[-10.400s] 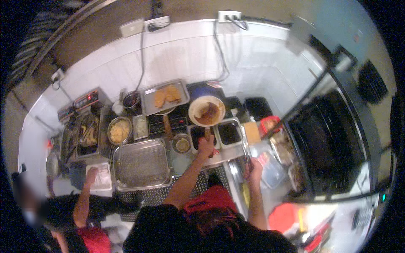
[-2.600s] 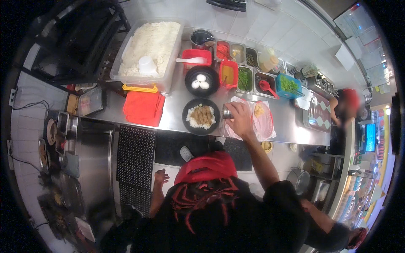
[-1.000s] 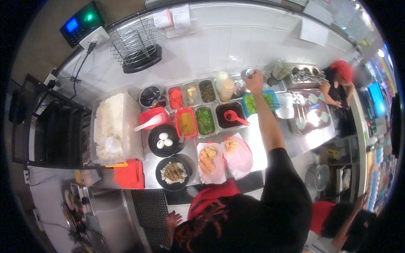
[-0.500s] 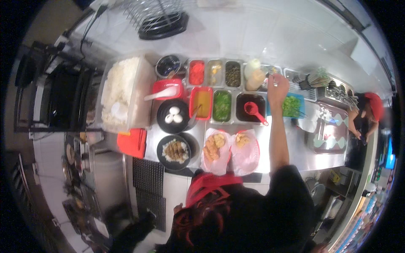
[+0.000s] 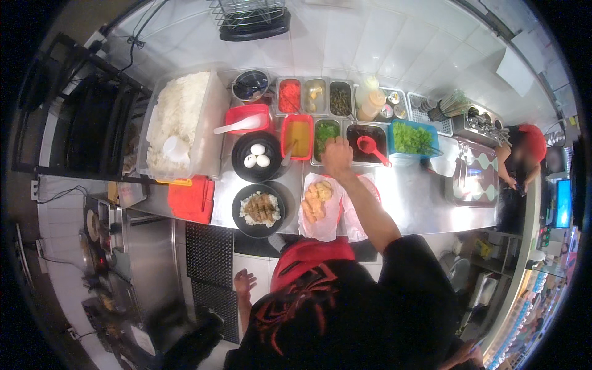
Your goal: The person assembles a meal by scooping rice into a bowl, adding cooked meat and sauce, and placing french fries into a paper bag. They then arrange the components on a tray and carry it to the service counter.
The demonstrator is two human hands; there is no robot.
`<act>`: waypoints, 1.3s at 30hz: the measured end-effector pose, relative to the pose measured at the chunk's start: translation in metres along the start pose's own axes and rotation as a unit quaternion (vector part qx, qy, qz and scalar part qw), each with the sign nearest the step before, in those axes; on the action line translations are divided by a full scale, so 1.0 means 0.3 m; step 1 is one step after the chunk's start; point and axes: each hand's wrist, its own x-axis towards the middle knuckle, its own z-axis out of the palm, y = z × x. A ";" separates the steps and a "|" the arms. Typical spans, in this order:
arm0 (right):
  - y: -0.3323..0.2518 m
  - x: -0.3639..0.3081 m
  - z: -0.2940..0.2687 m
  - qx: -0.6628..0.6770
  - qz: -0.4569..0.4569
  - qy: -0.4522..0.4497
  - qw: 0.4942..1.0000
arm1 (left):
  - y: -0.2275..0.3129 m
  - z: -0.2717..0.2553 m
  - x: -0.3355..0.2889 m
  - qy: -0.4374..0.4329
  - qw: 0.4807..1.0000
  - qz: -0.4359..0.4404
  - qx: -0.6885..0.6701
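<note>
My right hand [image 5: 337, 154] reaches over the counter into a steel pan of chopped greens [image 5: 325, 131]. Its fingers are curled down at the greens, their tips partly hidden. My forearm passes over the right one of two paper-lined red baskets [image 5: 373, 185]. In the left basket lie golden fried pieces [image 5: 317, 200]. Low at the left, beside my body, hangs my left hand [image 5: 245, 282], fingers apart and holding nothing. A black bowl [image 5: 237, 223] of rice topped with brown meat [image 5: 261, 208] stands left of the baskets.
Behind are a large rice tub [image 5: 213, 132], three white eggs [image 5: 257, 155] in a black bowl, a yellow-liquid tub [image 5: 298, 137], a dark-sauce pan with a red ladle [image 5: 367, 148], a lettuce tub [image 5: 412, 139] and squeeze bottles [image 5: 373, 102]. Another person [image 5: 530, 148] stands far right.
My right hand has moved left and nearer, from beside the squeeze bottles to the chopped greens. My left hand now shows more fully at lower left. The view has shifted slightly.
</note>
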 end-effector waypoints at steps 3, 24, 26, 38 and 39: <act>0.028 0.018 0.015 -0.046 0.030 -0.048 0.997 | -0.017 -0.019 0.022 -0.018 0.997 -0.046 -0.065; 0.017 0.149 -0.171 0.007 0.039 -0.077 0.996 | -0.250 -0.161 0.104 -0.035 0.989 -0.100 -0.104; 0.060 0.141 -0.173 -0.001 0.057 -0.064 0.996 | -0.166 -0.187 0.109 -0.044 0.978 -0.104 -0.174; 0.027 -0.007 -0.287 0.080 0.087 0.033 0.992 | -0.269 -0.156 0.181 -0.079 0.850 0.179 0.490; 0.071 -0.021 -0.221 0.068 0.102 0.017 0.992 | -0.265 -0.143 0.195 -0.078 0.797 0.210 0.560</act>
